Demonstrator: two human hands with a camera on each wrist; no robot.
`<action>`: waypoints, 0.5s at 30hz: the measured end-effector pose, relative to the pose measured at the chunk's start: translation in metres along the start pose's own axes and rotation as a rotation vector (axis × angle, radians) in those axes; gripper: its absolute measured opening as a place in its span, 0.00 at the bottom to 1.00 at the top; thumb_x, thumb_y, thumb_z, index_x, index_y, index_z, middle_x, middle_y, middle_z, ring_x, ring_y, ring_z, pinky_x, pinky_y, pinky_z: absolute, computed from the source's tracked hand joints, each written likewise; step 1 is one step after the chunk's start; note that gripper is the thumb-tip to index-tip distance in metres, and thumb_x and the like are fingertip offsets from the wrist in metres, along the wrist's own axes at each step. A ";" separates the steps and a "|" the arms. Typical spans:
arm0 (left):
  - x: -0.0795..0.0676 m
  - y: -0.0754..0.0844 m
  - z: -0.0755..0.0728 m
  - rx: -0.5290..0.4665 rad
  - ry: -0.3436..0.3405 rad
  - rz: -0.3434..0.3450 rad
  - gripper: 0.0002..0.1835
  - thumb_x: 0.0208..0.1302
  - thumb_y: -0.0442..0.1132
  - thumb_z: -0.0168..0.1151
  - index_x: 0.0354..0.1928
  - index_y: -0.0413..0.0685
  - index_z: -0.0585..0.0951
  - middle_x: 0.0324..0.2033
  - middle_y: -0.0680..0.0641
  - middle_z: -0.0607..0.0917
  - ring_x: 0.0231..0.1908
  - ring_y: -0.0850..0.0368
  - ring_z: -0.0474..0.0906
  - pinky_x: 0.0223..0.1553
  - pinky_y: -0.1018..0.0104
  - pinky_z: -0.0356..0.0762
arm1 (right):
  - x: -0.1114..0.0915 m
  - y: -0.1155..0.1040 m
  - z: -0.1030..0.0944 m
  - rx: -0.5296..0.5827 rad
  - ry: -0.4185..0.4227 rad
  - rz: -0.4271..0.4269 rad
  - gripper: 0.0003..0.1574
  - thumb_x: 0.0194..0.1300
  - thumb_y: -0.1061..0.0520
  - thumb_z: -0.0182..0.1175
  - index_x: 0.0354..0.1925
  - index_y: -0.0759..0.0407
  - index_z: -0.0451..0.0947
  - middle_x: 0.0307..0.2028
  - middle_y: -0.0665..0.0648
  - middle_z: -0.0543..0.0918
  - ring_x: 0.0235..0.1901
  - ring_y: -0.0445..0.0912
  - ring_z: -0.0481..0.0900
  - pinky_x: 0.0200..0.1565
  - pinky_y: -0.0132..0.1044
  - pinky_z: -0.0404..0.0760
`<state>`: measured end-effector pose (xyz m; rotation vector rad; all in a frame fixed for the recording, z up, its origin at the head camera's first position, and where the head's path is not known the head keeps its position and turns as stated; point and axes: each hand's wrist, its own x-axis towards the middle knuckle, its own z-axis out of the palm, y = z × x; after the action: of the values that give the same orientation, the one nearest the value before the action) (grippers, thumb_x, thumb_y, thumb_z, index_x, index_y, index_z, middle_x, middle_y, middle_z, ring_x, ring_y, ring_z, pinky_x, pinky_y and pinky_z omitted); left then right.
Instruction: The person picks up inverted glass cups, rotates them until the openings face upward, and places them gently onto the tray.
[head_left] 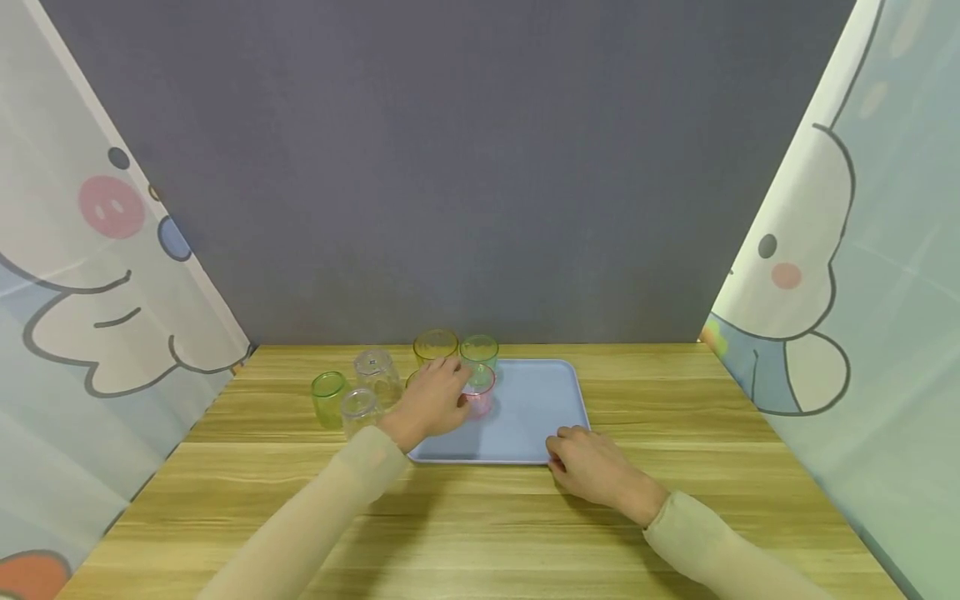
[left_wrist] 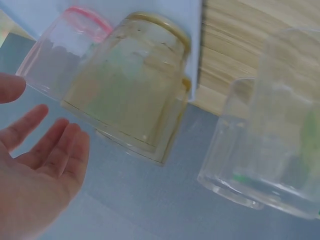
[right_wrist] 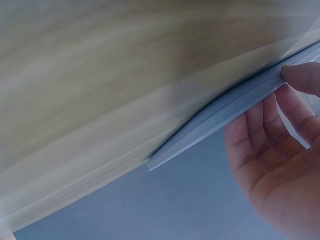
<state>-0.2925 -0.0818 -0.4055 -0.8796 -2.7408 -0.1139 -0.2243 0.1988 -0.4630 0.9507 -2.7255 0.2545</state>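
Observation:
My left hand (head_left: pixel 435 398) reaches over the left part of a light blue tray (head_left: pixel 525 408), fingers loosely bent, beside a pink-tinted glass (head_left: pixel 480 396). In the left wrist view its fingers are spread apart near the pink glass, with nothing between them. Two amber glasses (left_wrist: pixel 135 75) stand close by, one partly behind the other. On the tray's back left are an amber glass (head_left: pixel 436 343) and a green glass (head_left: pixel 480 352). At the front right corner, my right hand (head_left: pixel 592 465) grips the tray rim (right_wrist: pixel 215 112), thumb on one side and fingers curled on the other.
Left of the tray, a lime-green glass (head_left: pixel 328 400) and two clear glasses (head_left: pixel 378 375) stand on the wooden table (head_left: pixel 480 533). A grey curtain (head_left: pixel 480 167) hangs behind, and cartoon-print curtains (head_left: pixel 847 250) flank both sides.

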 end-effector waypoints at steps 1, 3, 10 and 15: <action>-0.001 0.000 -0.001 0.003 0.012 0.005 0.15 0.60 0.37 0.59 0.49 0.43 0.81 0.44 0.45 0.79 0.49 0.44 0.76 0.57 0.46 0.74 | 0.000 0.000 0.000 0.000 0.002 0.000 0.18 0.58 0.60 0.72 0.23 0.48 0.71 0.23 0.42 0.70 0.23 0.37 0.68 0.22 0.30 0.68; -0.004 -0.001 -0.003 0.001 0.022 0.008 0.14 0.60 0.36 0.59 0.48 0.43 0.81 0.44 0.45 0.79 0.49 0.44 0.76 0.56 0.45 0.75 | 0.000 0.000 -0.001 -0.004 0.007 -0.002 0.18 0.57 0.60 0.72 0.23 0.48 0.72 0.23 0.42 0.70 0.23 0.38 0.69 0.22 0.30 0.68; -0.013 -0.005 -0.009 -0.051 0.023 -0.017 0.20 0.61 0.35 0.58 0.56 0.40 0.81 0.50 0.43 0.80 0.55 0.42 0.75 0.60 0.45 0.73 | 0.000 -0.001 -0.003 -0.005 0.021 -0.015 0.18 0.56 0.61 0.72 0.23 0.49 0.71 0.23 0.44 0.71 0.23 0.40 0.71 0.22 0.32 0.70; -0.018 -0.009 -0.012 -0.034 0.041 -0.018 0.19 0.60 0.34 0.58 0.54 0.40 0.82 0.45 0.45 0.80 0.49 0.45 0.76 0.53 0.50 0.76 | 0.000 -0.001 -0.004 0.004 0.012 -0.014 0.18 0.57 0.62 0.71 0.23 0.49 0.71 0.23 0.44 0.70 0.23 0.40 0.70 0.22 0.32 0.69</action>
<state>-0.2809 -0.1006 -0.3988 -0.8522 -2.7161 -0.1799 -0.2229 0.1994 -0.4592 0.9657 -2.7073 0.2618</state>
